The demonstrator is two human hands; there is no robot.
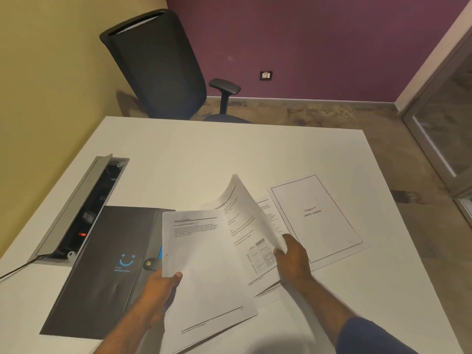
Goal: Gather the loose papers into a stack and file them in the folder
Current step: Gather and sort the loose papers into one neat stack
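Note:
A dark grey folder (107,264) with a blue smiley logo and a snap tab lies closed on the white table, at the left. My left hand (159,290) grips the left edge of a printed sheet (201,264) held above the table, partly over the folder's right edge. My right hand (292,256) pinches a second sheet (245,213) whose top curls upward. A page titled "Chapter 4 SWOT Analysis" (316,218) lies flat to the right. More printed sheets (265,290) lie beneath my right hand.
The white table (229,154) has an open grey cable tray (76,208) with a red light inside at its left edge, and a cable running off left. A black office chair (163,67) stands beyond the far edge. A glass door is at the right.

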